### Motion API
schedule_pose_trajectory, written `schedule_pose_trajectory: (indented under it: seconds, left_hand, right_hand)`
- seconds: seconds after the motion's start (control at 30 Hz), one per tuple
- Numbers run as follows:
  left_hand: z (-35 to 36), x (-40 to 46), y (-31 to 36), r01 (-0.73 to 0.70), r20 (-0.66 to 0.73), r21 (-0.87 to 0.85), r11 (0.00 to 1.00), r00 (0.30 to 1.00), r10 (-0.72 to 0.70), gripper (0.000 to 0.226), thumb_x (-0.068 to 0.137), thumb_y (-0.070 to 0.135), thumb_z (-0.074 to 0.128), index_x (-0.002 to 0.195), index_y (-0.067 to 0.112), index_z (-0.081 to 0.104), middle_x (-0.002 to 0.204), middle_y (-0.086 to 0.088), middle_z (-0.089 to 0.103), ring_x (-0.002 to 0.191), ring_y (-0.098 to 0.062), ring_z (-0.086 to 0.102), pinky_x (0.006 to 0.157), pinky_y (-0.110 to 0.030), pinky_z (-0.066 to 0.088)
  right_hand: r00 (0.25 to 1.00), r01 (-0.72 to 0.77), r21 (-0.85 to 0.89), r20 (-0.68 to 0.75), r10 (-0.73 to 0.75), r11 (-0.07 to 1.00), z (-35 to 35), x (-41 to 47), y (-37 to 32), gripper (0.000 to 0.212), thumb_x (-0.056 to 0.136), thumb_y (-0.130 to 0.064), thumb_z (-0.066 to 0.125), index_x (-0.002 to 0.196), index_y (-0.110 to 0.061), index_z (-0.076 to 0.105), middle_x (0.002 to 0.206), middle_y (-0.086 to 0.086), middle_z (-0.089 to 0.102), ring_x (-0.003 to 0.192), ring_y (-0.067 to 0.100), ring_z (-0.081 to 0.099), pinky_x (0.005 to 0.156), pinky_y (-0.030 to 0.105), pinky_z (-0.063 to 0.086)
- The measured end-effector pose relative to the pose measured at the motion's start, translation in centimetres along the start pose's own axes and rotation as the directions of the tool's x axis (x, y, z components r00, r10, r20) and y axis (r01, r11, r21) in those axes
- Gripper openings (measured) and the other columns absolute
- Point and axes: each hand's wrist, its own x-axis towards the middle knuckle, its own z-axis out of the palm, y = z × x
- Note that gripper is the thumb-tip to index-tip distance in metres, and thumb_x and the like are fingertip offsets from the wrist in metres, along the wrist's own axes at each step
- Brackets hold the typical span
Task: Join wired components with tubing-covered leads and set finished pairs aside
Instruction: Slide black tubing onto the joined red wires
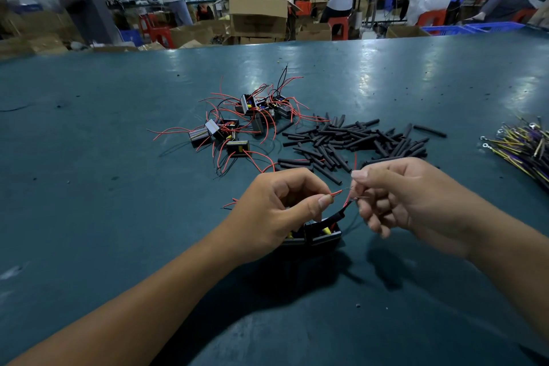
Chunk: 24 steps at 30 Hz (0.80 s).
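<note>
teal table (89, 157) lying under the work | bundle of yellow and purple ring-terminal wires (523, 145) resting at its right edge | cardboard boxes (258, 16) standing beyond | people sitting on red stools (338, 27) at far benches

Glossy teal table (118, 187), matt black tubing (356, 140)

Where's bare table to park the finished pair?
Bare green table left of the wired components, and the near strip under the forearms. Crowded: black tubing pile ahead of the right hand, terminal-wire bundle at the right edge. Left hand covers the pair.
</note>
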Motion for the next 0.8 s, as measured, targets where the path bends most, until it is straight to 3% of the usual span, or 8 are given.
schedule_pose_trajectory:
  seconds: [0.37, 0.63, 0.73, 0.8]
  left_hand:
    - [-0.01, -0.04, 0.17, -0.007, 0.0, 0.001, 1.0, 1.0, 0.007, 0.007, 0.094, 0.008, 0.064, 0.088, 0.007, 0.065, 0.069, 0.008, 0.063, 0.058, 0.002, 0.052, 0.057, -0.012, 0.042]
    - [0.11, -0.01, 0.26, -0.013, 0.002, 0.029, 1.0, 1.0, 0.013, 0.007, 0.095, 0.008, 0.064, 0.088, 0.008, 0.066, 0.07, 0.008, 0.063, 0.061, 0.001, 0.053, 0.059, -0.012, 0.041]
    - [0.1, -0.1, 0.4, -0.024, -0.019, 0.052, 0.998, 1.0, 0.025, 0.006, 0.094, 0.012, 0.066, 0.088, 0.01, 0.067, 0.069, 0.001, 0.062, 0.062, -0.009, 0.056, 0.058, -0.023, 0.044]
    - [0.19, -0.14, 0.45, -0.03, -0.028, 0.08, 0.996, 0.999, 0.032, 0.007, 0.093, 0.017, 0.066, 0.087, 0.014, 0.068, 0.07, -0.007, 0.062, 0.061, -0.031, 0.055, 0.055, -0.042, 0.046]
  right_hand:
    - [0.986, -0.166, 0.109, 0.01, 0.166, 0.98, 0.51, 0.11, -0.12, 0.019, 0.056, -0.034, 0.08, 0.058, -0.016, 0.071, 0.053, 0.003, 0.057, 0.038, 0.01, 0.05, 0.035, 0.016, 0.038]
    - [0.96, -0.276, 0.155, 0.079, 0.267, 0.949, 0.44, 0.06, -0.24, 0.017, 0.058, -0.031, 0.08, 0.056, -0.018, 0.069, 0.053, -0.001, 0.055, 0.036, 0.006, 0.048, 0.033, 0.014, 0.035]
    - [0.953, -0.3, 0.185, 0.087, 0.289, 0.936, 0.48, 0.08, -0.25, 0.017, 0.056, -0.029, 0.079, 0.055, -0.017, 0.066, 0.051, -0.003, 0.052, 0.035, 0.005, 0.044, 0.032, 0.014, 0.032]
    - [0.951, -0.308, 0.21, 0.092, 0.295, 0.928, 0.44, 0.12, -0.21, 0.022, 0.053, -0.026, 0.078, 0.06, -0.016, 0.06, 0.05, -0.003, 0.048, 0.034, 0.005, 0.04, 0.031, 0.015, 0.03]
